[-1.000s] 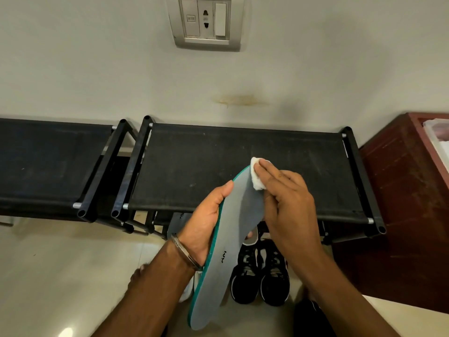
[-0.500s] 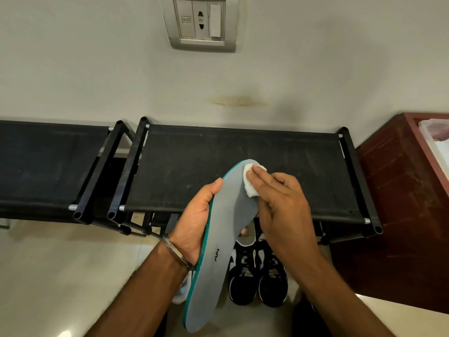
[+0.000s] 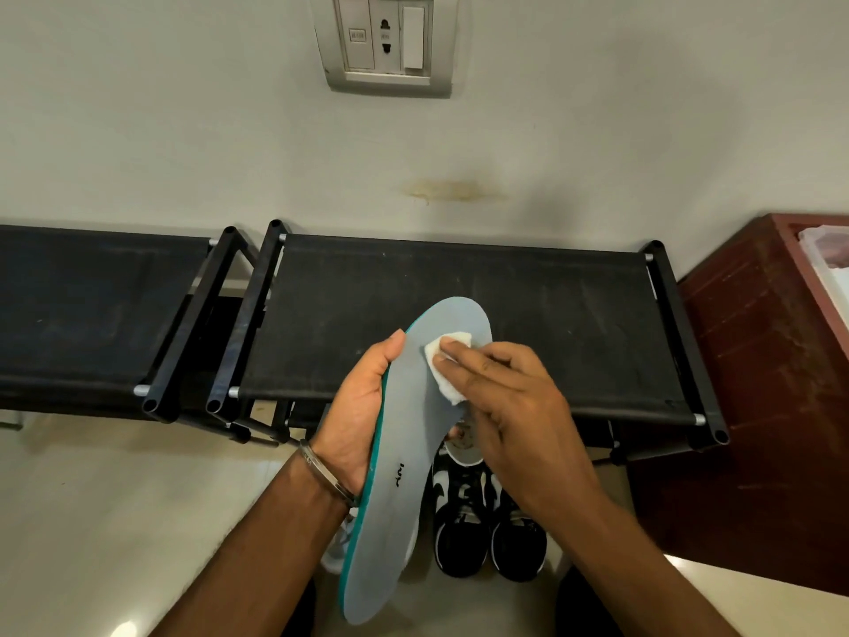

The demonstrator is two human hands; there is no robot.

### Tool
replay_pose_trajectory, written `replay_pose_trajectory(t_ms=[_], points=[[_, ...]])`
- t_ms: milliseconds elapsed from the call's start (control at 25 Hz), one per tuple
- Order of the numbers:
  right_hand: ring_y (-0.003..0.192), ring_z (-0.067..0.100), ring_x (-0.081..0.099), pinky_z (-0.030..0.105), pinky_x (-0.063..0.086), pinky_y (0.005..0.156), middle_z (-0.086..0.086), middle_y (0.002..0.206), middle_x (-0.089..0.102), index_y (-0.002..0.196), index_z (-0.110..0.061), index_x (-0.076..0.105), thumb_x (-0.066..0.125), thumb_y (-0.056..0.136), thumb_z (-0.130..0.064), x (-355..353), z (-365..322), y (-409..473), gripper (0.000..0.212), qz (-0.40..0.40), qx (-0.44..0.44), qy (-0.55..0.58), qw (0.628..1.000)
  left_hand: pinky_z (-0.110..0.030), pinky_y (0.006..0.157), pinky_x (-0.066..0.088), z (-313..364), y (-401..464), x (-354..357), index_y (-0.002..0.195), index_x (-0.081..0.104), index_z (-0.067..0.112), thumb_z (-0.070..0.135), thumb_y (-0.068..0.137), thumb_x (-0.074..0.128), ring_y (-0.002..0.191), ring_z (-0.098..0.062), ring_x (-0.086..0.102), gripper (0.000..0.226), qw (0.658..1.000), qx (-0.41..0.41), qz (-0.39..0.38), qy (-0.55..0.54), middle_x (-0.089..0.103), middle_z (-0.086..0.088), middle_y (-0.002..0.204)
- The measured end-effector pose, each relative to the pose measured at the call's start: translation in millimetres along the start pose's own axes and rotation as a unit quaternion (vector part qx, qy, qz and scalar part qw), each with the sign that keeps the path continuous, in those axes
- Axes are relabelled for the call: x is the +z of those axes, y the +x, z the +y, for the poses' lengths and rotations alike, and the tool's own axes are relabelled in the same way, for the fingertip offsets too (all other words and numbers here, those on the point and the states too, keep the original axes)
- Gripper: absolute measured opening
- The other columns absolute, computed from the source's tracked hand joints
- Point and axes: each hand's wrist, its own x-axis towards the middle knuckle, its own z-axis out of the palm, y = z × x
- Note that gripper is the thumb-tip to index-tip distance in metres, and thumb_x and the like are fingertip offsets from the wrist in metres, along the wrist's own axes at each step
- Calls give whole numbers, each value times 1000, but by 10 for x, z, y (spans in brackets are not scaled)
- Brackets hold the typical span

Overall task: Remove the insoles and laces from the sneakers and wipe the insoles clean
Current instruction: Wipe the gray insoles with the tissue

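Note:
A long grey insole (image 3: 404, 452) with a teal edge is held up in front of me, toe end pointing away. My left hand (image 3: 358, 411) grips it along its left side, thumb over the rim. My right hand (image 3: 505, 406) presses a small white wipe (image 3: 448, 365) flat against the insole's upper part with its fingertips. Below, on the floor, stands a pair of black and white sneakers (image 3: 487, 521), partly hidden by my right forearm. A pale shoe (image 3: 337, 551) shows behind the insole's heel end.
A black fabric shoe rack (image 3: 551, 314) stands against the wall right behind the insole, with a second rack (image 3: 92, 305) to its left. A dark red wooden cabinet (image 3: 758, 383) is at the right. A switch plate (image 3: 388, 39) sits high on the wall.
My right hand has slid the wipe down from the insole's toe tip toward its middle. The insole and my left hand have hardly moved.

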Motion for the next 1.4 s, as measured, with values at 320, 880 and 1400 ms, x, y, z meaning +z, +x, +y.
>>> replay_pose_trajectory(t_ms=[320, 880, 1400], points=[[116, -6, 40, 5, 31, 104, 3, 129, 63, 123, -15, 68, 67, 83, 4, -73, 49, -21, 44, -24, -13, 2, 1000, -33, 64, 54, 62, 9, -99, 117, 71, 15, 57, 92, 39, 74, -25, 66, 58, 999, 2, 26, 30, 71, -14, 101], [111, 4, 56, 18, 47, 96, -13, 117, 70, 112, -19, 75, 66, 78, 12, -118, -3, 11, 47, -40, -27, 83, 995, -38, 69, 53, 88, 30, -179, 119, 69, 10, 57, 91, 41, 75, -30, 66, 61, 999, -12, 23, 24, 68, -20, 106], [130, 5, 49, 21, 36, 112, -6, 134, 59, 127, -11, 64, 52, 93, -4, 62, -27, 68, 37, 76, 69, 64, 993, -37, 68, 46, -169, 41, 42, 116, 69, 9, 52, 85, 50, 74, -23, 60, 56, 997, -10, -28, 70, 65, -15, 93]])
